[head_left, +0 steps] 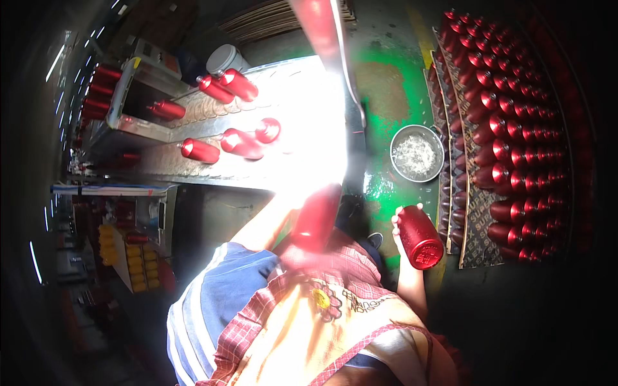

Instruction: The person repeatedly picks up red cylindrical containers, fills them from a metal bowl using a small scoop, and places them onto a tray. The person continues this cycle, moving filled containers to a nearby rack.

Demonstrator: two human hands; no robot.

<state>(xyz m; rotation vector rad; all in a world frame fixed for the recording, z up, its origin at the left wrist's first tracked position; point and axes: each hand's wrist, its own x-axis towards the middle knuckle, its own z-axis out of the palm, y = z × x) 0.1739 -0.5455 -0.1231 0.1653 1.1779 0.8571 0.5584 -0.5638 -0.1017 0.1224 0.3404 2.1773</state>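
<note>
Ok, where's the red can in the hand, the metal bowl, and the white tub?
red can (pixel 420 235), head view, on its side wall
metal bowl (pixel 400 137), head view, on its left rim
white tub (pixel 226 59), head view, on its lid

Right hand (pixel 400 237) lowered at side, grip closed; left arm raised, hand blurred.

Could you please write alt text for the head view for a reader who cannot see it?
A person's right hand holds a shiny red metal bottle, and a blurred second red bottle is at the left hand, hidden in glare. More red bottles lie on a metal workbench; rows of them fill the floor beside a metal bowl.
</note>
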